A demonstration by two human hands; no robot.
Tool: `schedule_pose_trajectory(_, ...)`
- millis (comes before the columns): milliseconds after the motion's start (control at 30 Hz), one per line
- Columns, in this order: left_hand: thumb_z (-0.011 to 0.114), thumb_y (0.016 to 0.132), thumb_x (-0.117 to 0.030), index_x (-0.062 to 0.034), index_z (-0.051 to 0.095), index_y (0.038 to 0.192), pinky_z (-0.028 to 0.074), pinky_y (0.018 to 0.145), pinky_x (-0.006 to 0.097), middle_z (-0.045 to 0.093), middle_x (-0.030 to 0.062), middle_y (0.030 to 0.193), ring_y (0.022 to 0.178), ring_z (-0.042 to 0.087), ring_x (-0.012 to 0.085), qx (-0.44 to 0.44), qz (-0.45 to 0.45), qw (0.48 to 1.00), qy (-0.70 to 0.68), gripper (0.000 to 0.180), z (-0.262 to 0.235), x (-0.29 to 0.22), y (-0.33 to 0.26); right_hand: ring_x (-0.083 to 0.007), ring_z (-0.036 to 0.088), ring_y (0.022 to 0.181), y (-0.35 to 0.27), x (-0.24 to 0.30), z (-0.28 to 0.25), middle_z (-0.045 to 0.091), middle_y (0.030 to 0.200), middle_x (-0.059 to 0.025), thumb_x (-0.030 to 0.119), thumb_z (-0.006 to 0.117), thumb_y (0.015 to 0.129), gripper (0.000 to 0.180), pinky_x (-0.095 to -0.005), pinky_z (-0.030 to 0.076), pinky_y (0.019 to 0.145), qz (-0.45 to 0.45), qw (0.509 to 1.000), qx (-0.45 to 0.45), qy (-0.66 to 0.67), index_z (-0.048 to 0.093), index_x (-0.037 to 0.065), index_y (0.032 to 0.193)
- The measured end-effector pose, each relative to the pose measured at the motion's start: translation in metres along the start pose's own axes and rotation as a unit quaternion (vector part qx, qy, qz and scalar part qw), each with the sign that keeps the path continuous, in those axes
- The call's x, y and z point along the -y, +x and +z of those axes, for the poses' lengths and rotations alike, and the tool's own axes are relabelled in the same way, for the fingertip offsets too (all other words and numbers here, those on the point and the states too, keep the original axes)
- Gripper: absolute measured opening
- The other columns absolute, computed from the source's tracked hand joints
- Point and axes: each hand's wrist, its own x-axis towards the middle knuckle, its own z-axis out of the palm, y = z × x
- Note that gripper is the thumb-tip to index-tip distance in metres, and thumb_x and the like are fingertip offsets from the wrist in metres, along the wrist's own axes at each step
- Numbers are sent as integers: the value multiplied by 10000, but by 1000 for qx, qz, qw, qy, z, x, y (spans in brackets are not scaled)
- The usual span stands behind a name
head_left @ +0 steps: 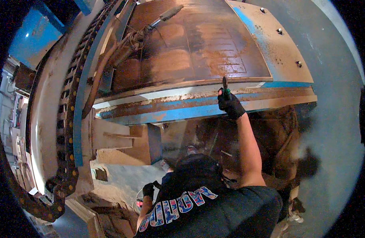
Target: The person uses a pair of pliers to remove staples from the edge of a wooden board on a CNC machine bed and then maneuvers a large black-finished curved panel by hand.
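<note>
My right hand, in a black glove, is stretched out over the near edge of a machine bed. It is closed around a narrow hand tool with a green handle and a dark, pointed end. The tip points away from me, at the near edge of a brown, dust-covered panel. Low on the left, beside my body, hangs my left hand, also black-gloved. Its fingers blend into the dark surroundings, so their pose and any held thing are unclear.
A hose leads to a wand-like tool lying across the panel. Along the left runs a black cable chain. Several bolts stand on the dusty board at right. Blue rails edge the bed; wooden boards lie below.
</note>
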Motion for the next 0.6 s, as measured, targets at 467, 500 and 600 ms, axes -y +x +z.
schedule_pose_trajectory(467, 643, 798, -175, -3, 646, 872, 470, 643, 294, 636, 59, 769, 683, 570, 152, 51, -470, 706, -527, 187, -23, -28, -3, -168, 523, 743, -50, -20, 89, 533, 846, -36, 89, 662, 759, 414, -294, 431, 681, -4, 946, 222, 237, 491, 56, 1135)
schedule_pose_trajectory(500, 644, 800, -170, 0, 647, 875, 469, 635, 293, 634, 56, 762, 677, 567, 150, 57, -475, 702, -528, 186, -24, -26, -9, -176, 522, 763, -59, -21, 95, 531, 855, -52, 92, 653, 768, 435, -299, 431, 693, -10, 945, 233, 228, 489, 44, 1168)
schedule_pose_trajectory(600, 647, 804, -156, 9, 650, 885, 467, 612, 288, 627, 48, 741, 658, 559, 145, 34, -485, 705, -517, 183, -33, -10, -30, -176, 525, 763, -86, -13, 128, 541, 866, -54, 115, 619, 811, 430, -303, 435, 697, -45, 962, 215, 160, 484, 46, 1213)
